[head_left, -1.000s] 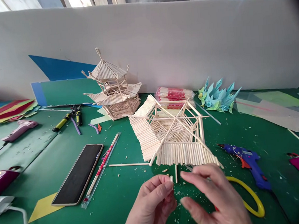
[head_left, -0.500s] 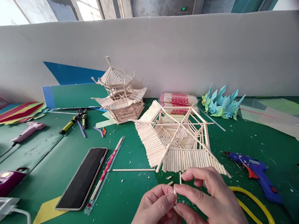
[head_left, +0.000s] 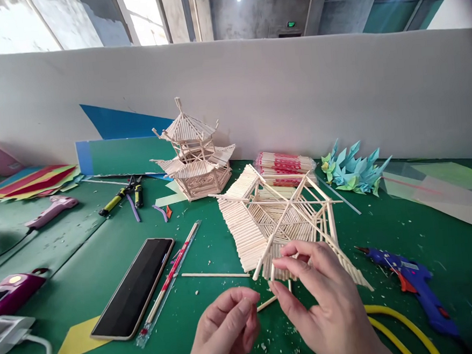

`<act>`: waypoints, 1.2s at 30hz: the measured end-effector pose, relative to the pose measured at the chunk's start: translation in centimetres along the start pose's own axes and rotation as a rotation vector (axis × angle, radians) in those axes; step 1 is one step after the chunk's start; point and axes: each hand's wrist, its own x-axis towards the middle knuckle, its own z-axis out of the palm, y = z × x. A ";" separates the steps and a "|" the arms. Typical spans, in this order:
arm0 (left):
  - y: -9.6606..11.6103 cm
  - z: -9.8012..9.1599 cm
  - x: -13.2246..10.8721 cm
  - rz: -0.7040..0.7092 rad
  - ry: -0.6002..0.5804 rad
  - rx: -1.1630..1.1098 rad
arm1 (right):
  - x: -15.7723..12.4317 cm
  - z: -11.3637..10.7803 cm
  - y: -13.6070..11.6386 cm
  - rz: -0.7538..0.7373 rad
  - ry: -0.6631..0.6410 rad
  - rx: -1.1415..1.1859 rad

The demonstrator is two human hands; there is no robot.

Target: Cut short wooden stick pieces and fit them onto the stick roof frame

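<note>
My right hand (head_left: 323,295) pinches a short wooden stick (head_left: 272,273) upright between thumb and fingertips, in front of the near roof edge of a half-built stick pavilion (head_left: 248,241). That pavilion has two slatted roof panels and an open frame of crossed sticks. Lower and to the left, my left hand (head_left: 230,325) is closed, its thumb against the curled index finger, with nothing showing in it. Between the hands a cut stick piece (head_left: 268,303) lies on the green table. A longer thin stick (head_left: 216,275) lies left of the pavilion.
A finished stick pagoda (head_left: 197,166) stands behind, near bundled sticks (head_left: 286,165) and blue paper foliage (head_left: 352,171). A blue glue gun (head_left: 415,283) and yellow scissor handles (head_left: 395,322) are at right. To the left are a phone (head_left: 134,289), packaged chopsticks (head_left: 170,281) and pliers (head_left: 120,198).
My hands have parted. The right one has risen toward the pavilion's near roof with the short stick; the left has drawn slightly left. The camera view has tilted up a little.
</note>
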 end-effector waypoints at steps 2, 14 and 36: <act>-0.2 -0.4 0.5 0.096 0.005 0.087 | 0.0 0.2 0.1 0.006 -0.007 0.007; -0.6 -0.2 1.2 0.296 -0.003 0.278 | 0.3 1.2 0.0 0.065 -0.056 0.028; -1.0 0.0 1.4 0.522 -0.031 0.409 | 0.4 1.3 0.0 0.114 -0.039 0.055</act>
